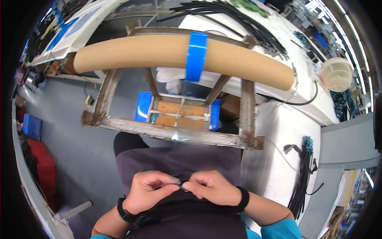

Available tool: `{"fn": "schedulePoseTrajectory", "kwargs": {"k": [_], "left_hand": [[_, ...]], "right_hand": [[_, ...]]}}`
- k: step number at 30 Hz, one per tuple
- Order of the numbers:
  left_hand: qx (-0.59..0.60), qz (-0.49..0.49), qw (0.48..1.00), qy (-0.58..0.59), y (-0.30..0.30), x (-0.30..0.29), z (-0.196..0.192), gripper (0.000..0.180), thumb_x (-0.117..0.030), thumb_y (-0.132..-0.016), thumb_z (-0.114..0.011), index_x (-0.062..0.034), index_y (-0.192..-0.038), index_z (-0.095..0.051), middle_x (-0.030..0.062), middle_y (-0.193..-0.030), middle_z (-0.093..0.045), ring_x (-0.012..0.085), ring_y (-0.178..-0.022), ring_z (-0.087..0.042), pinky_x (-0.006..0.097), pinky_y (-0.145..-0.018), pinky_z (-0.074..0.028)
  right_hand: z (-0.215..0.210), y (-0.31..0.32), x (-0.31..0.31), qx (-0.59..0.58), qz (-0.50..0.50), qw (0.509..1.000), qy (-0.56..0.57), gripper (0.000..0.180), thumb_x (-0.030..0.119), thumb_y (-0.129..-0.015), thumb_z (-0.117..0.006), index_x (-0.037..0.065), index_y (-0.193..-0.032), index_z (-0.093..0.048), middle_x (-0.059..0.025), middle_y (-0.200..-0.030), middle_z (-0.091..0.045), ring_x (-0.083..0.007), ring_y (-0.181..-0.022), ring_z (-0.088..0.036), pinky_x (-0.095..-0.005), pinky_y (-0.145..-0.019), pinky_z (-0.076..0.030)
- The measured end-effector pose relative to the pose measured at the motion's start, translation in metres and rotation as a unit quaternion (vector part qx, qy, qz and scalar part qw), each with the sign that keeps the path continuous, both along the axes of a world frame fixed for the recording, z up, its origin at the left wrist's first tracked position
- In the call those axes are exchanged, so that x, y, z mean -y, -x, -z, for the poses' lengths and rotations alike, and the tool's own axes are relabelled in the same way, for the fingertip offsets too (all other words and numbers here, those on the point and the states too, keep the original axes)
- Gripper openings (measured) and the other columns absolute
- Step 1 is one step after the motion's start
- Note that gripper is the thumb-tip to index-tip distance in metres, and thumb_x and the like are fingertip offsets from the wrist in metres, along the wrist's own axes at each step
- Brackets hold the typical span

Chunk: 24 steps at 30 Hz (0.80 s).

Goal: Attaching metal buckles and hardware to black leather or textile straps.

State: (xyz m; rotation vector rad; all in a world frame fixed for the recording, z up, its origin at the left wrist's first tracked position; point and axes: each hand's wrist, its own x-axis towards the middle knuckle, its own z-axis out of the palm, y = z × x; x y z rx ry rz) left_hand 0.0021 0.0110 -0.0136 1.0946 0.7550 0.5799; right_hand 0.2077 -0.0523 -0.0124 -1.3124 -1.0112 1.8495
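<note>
My left hand (149,189) and my right hand (211,188) meet in front of my lap, over dark clothing. Their fingertips pinch a small thin dark item (182,187) between them; it is too small to name its kind. Both wrists wear black bands. Just beyond my hands stands a rough wooden frame (171,133), with a long cardboard tube (159,53) lying across its top. A blue tape band (196,56) is wrapped around the tube.
Under the frame lies a blue crate with a brown box (179,113). A white table at right holds a bundle of black cable ties (304,175) and a small white fan (336,73). More black strips (238,20) lie at the back. Red and blue bins (38,159) stand left.
</note>
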Motion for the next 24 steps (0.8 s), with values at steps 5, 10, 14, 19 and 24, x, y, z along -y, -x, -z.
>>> {"fn": "schedulePoseTrajectory", "kwargs": {"k": [5, 10, 14, 19, 24], "left_hand": [[-0.001, -0.007, 0.992, 0.128, 0.005, -0.006, 0.007, 0.011, 0.008, -0.080, -0.065, 0.0033, -0.091, -0.064, 0.0141, -0.084, -0.068, 0.0155, -0.073, -0.066, 0.026, -0.069, -0.055], [0.018, -0.013, 0.984, 0.176, 0.007, -0.010, 0.004, 0.011, 0.006, -0.082, -0.064, 0.0035, -0.092, -0.063, 0.0143, -0.086, -0.067, 0.0155, -0.075, -0.066, 0.026, -0.070, -0.055], [0.035, 0.019, 0.985, 0.167, -0.002, -0.006, -0.004, 0.010, 0.003, -0.083, -0.064, 0.0040, -0.093, -0.062, 0.0122, -0.088, -0.066, 0.0132, -0.078, -0.064, 0.025, -0.072, -0.054], [0.034, 0.022, 0.986, 0.161, -0.004, -0.008, -0.002, 0.008, 0.003, -0.084, -0.064, 0.0035, -0.092, -0.062, 0.0106, -0.087, -0.066, 0.0120, -0.076, -0.063, 0.024, -0.071, -0.052], [0.018, 0.010, 0.987, 0.162, 0.004, 0.000, -0.005, 0.009, 0.003, -0.084, -0.064, 0.0025, -0.093, -0.063, 0.0093, -0.087, -0.066, 0.0114, -0.077, -0.063, 0.023, -0.070, -0.052]], "right_hand": [[0.004, -0.019, 0.017, 0.154, 0.051, 0.969, -0.186, 0.022, 0.023, -0.089, -0.062, 0.002, -0.094, -0.063, -0.0088, -0.080, -0.064, -0.0199, -0.075, -0.061, -0.0305, -0.069, -0.048], [0.014, -0.124, 0.049, 0.518, 0.200, 0.809, -0.192, 0.016, 0.011, -0.086, -0.058, 0.002, -0.099, -0.064, -0.0125, -0.084, -0.063, -0.0255, -0.076, -0.061, -0.0345, -0.070, -0.048], [0.027, -0.250, 0.102, 0.555, 0.352, 0.749, -0.084, 0.022, 0.013, -0.089, -0.055, -0.004, -0.101, -0.060, -0.0119, -0.081, -0.066, -0.0176, -0.075, -0.061, -0.0284, -0.070, -0.047], [0.021, -0.271, 0.086, 0.455, 0.398, 0.795, -0.055, 0.026, 0.017, -0.090, -0.056, -0.005, -0.103, -0.059, -0.0061, -0.079, -0.062, -0.0108, -0.073, -0.056, -0.0240, -0.067, -0.045], [0.005, -0.309, 0.001, 0.545, 0.398, 0.708, -0.206, 0.028, 0.022, -0.091, -0.057, -0.003, -0.102, -0.060, -0.0071, -0.081, -0.061, -0.0132, -0.074, -0.055, -0.0261, -0.069, -0.045]]}}
